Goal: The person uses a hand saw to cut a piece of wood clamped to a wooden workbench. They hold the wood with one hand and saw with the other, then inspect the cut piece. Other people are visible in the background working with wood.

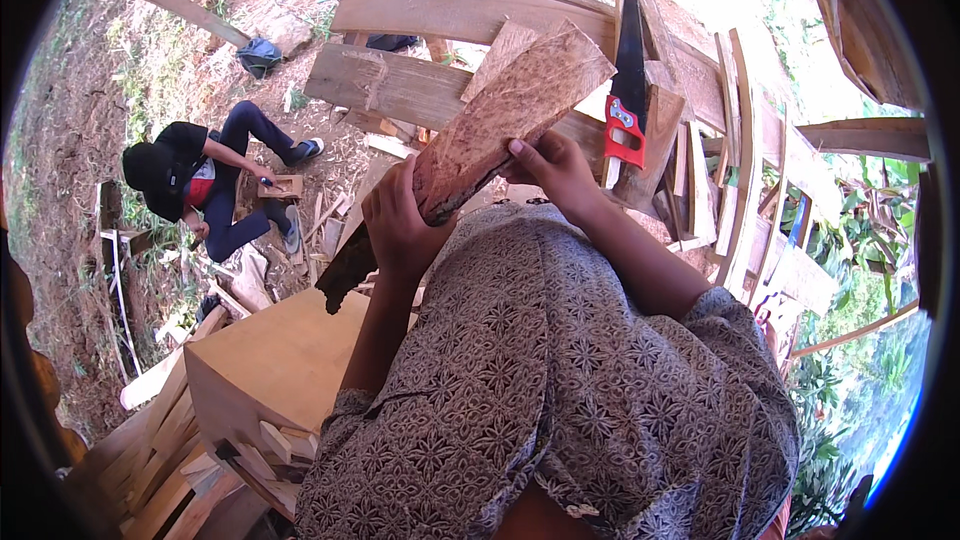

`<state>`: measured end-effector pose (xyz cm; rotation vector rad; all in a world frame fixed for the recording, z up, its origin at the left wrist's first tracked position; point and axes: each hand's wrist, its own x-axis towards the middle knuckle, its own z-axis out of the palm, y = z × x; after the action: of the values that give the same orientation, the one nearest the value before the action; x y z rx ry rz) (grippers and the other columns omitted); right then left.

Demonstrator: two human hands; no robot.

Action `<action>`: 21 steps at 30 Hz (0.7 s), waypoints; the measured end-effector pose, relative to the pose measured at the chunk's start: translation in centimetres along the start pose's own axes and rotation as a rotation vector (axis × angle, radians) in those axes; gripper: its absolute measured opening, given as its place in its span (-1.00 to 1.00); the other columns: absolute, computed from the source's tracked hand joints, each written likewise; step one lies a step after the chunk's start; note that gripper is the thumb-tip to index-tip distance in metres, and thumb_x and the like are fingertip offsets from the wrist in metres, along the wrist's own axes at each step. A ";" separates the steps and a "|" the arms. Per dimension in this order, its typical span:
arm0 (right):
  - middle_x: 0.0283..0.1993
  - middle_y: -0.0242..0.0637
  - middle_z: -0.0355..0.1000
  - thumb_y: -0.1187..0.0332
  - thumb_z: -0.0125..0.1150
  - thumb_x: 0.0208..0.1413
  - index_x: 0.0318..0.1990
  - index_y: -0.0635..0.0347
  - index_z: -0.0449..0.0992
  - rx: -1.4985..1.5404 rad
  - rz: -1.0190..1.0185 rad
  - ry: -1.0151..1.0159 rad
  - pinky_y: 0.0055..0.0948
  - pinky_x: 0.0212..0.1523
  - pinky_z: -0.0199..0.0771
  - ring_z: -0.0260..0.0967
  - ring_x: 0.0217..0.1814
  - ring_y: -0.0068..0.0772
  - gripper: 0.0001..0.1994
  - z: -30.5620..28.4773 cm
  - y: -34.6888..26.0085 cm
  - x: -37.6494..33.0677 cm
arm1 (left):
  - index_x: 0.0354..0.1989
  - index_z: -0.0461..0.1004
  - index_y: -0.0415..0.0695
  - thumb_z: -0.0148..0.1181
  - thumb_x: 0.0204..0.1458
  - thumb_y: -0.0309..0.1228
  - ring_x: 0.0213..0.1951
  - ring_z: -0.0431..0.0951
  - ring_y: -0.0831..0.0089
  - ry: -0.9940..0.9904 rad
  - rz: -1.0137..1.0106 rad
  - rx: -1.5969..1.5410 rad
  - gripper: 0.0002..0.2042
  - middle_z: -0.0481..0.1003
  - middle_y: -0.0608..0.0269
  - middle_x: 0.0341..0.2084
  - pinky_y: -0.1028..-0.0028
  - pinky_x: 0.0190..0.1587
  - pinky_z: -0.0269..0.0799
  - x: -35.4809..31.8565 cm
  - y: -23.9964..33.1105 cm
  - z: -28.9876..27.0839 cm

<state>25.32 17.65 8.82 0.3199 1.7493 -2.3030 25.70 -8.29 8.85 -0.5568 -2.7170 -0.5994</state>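
Wooden board [518, 112] slants up to the right in front of my patterned shirt [540, 320], held in both my hands: my left grip [402, 220] wraps its lower part, and my right grip [553, 168] pinches the near edge, thumb on top. Its broad face is tan, mottled with reddish-brown flecks and rough-looking; the near edge is dark, uneven and bark-like, and the far end looks cut fairly straight. Below my left grip, a dark, ragged-edged part sticks out. Beyond it lie weathered planks [400, 85], and to the right a handsaw [627, 90], red-handled and dark-bladed, rests on wood. Farther off to the left, a person [195, 175] in dark clothes sits on the ground.
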 end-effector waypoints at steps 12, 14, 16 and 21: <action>-0.19 -0.13 0.61 0.10 0.21 0.39 -0.06 0.36 0.53 -0.035 0.195 0.032 -0.34 -0.05 0.70 0.64 -0.16 -0.30 -0.61 0.8 1.0 2.6 | 0.47 0.14 -0.21 0.49 -0.22 -0.13 0.04 0.54 0.04 -0.447 -0.197 -0.070 0.01 0.45 -0.10 0.16 0.08 0.13 0.44 -2.0 -3.8 -0.8; -0.14 -0.11 0.62 0.08 0.17 0.41 -0.01 0.36 0.54 -0.003 0.187 -0.056 -0.34 0.03 0.67 0.64 -0.08 -0.30 -0.59 1.2 0.6 3.1 | 0.42 0.22 -0.24 0.41 -0.22 -0.24 -0.01 0.58 0.11 -0.578 -0.369 -0.539 -0.09 0.51 -0.08 0.10 0.17 0.08 0.49 -3.4 -6.2 0.1; -0.05 -0.06 0.61 0.04 0.08 0.45 0.04 0.40 0.54 0.023 0.147 -0.139 -0.30 0.15 0.61 0.61 0.03 -0.25 -0.52 1.6 -0.4 3.0 | 0.36 0.29 -0.27 0.33 -0.21 -0.31 -0.04 0.61 0.16 -0.697 -0.568 -0.992 -0.18 0.55 -0.05 0.03 0.23 0.05 0.53 -5.1 -8.3 1.1; 0.01 -0.09 0.62 0.02 -0.09 0.51 0.09 0.32 0.56 0.084 0.216 -0.166 -0.30 0.24 0.54 0.59 0.10 -0.26 -0.51 -0.5 0.9 3.6 | 0.28 0.36 -0.33 0.18 -0.09 -0.32 -0.06 0.63 0.18 -0.858 -1.061 -1.550 -0.34 0.59 -0.02 -0.04 0.29 0.05 0.55 -8.9 -11.2 1.5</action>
<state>22.16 17.70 6.77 0.3063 1.4659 -2.1847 28.40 -19.69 0.53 0.6871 -2.3080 -3.3629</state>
